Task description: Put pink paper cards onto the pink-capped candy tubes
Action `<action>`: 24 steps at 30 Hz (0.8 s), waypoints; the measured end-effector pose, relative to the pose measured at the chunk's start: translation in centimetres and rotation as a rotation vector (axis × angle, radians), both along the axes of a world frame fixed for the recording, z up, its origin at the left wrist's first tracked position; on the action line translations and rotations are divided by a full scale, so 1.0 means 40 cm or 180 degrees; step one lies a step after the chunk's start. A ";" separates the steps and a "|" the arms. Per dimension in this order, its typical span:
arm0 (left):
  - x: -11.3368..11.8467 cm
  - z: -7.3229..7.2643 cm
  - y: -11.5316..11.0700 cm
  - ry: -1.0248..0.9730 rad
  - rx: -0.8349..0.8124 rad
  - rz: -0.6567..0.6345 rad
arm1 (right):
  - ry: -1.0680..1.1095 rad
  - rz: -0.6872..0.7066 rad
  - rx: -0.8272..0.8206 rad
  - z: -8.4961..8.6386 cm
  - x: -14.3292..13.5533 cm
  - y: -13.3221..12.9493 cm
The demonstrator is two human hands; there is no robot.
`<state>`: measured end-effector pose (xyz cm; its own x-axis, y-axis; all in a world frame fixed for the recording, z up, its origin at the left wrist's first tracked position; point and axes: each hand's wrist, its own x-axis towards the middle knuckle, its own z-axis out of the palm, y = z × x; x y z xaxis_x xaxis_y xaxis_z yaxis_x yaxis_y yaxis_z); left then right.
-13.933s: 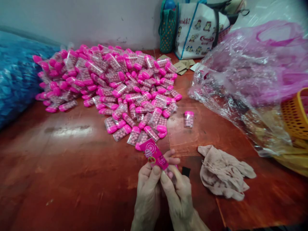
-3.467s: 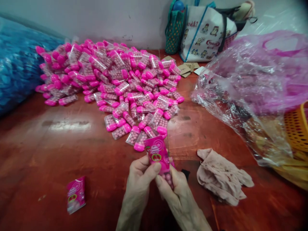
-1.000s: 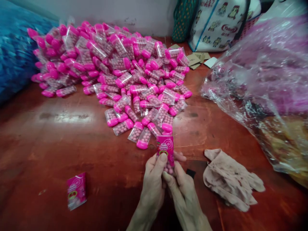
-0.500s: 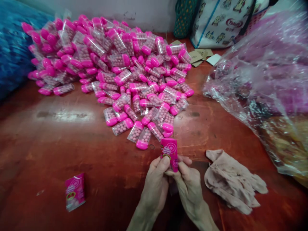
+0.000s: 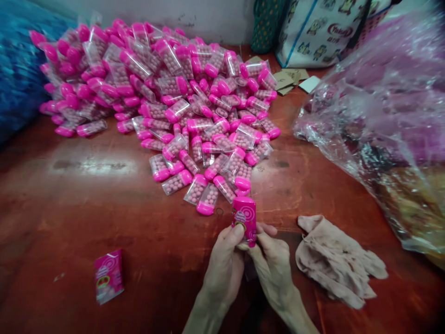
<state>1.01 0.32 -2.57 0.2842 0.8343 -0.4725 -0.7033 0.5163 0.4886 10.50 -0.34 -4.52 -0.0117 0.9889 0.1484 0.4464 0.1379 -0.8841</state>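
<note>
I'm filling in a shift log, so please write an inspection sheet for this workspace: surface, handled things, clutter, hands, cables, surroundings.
Surface: reddish-brown surface, glossy, with small marks.
Handled things: pink-sleeved container held upright; another sleeved container lies at left; large pile of pink-capped containers behind.
Clutter: crumpled cloth at right; cardboard pieces beyond the pile's right edge.
Hands: left hand and right hand both grip the held container.
Cables: nothing seen.
Surroundings: wall, blue bag, white printed bag, pinkish plastic.
</note>
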 end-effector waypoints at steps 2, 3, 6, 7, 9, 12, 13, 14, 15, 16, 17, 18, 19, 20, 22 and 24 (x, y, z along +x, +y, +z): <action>0.001 -0.004 -0.003 -0.0014 -0.0053 0.0049 | 0.0119 0.0066 -0.0126 0.000 -0.001 0.001; 0.001 -0.005 -0.004 -0.0016 -0.0078 0.0062 | 0.0184 0.0102 -0.0210 0.000 -0.001 0.002; 0.002 -0.010 -0.003 -0.0020 -0.0156 0.0082 | 0.0385 0.0197 -0.0548 0.002 0.000 0.006; 0.002 -0.011 -0.002 -0.0031 -0.0192 0.0082 | 0.0440 0.0223 -0.0665 0.003 0.002 0.008; 0.004 -0.016 0.000 -0.0079 -0.0266 0.0099 | 0.0524 0.0275 -0.0924 0.004 0.007 0.010; 0.008 -0.023 -0.001 -0.0168 -0.0381 0.0142 | 0.0590 0.0349 -0.1322 0.006 0.016 0.012; 0.009 -0.024 -0.002 -0.0199 -0.0401 0.0144 | 0.0591 0.0350 -0.1412 0.006 0.019 0.012; 0.010 -0.025 -0.004 -0.0224 -0.0410 0.0143 | 0.0578 0.0346 -0.1472 0.006 0.021 0.012; 0.010 -0.026 -0.005 -0.0244 -0.0415 0.0138 | 0.0553 0.0341 -0.1501 0.006 0.023 0.011; 0.010 -0.027 -0.006 -0.0261 -0.0413 0.0136 | 0.0521 0.0336 -0.1512 0.006 0.025 0.010; 0.010 -0.028 -0.006 -0.0281 -0.0420 0.0130 | 0.0483 0.0337 -0.1518 0.006 0.026 0.008; 0.009 -0.029 -0.006 -0.0297 -0.0435 0.0121 | 0.0447 0.0334 -0.1514 0.006 0.026 0.007; 0.009 -0.029 -0.005 -0.0308 -0.0452 0.0110 | 0.0424 0.0333 -0.1511 0.006 0.027 0.006; 0.008 -0.030 -0.004 -0.0316 -0.0457 0.0108 | 0.0417 0.0332 -0.1506 0.006 0.027 0.005; 0.008 -0.029 -0.002 -0.0319 -0.0428 0.0122 | 0.0453 0.0334 -0.1507 0.006 0.026 0.004; 0.007 -0.028 -0.001 -0.0318 -0.0387 0.0150 | 0.0545 0.0370 -0.1526 0.006 0.025 0.005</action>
<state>1.31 0.28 -3.67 0.2969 0.7862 -0.5420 -0.7701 0.5328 0.3509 11.51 -0.16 -4.28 -0.1407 0.9398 -0.3113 0.2957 -0.2602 -0.9192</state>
